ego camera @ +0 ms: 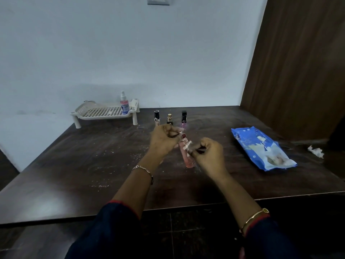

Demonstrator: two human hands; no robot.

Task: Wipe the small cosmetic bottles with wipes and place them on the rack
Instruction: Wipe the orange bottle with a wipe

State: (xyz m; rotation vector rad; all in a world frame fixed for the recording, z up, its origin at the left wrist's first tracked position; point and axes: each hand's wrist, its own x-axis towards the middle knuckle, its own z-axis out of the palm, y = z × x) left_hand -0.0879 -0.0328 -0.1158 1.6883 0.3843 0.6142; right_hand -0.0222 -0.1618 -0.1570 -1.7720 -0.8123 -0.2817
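We are in the wiping step: our left hand (164, 140) is clamped on the top of the pink bottle (187, 156), holding it just above the dark surface (74, 156), while our right hand (208, 153) has its grip pinched together on a small white wipe (189, 146) pressed against the bottle's side. To do this well, we should keep the left grip firm near the cap so the bottle cannot twist loose, then turn the bottle slowly against the wipe so every side is covered, finishing at the base. One spray bottle (124, 102) already stands on the white rack (104, 112) by the wall; three small bottles (169, 119) wait upright just beyond our hands. The blue wipe pack (261, 148) lies to the right, near enough for a fresh sheet.
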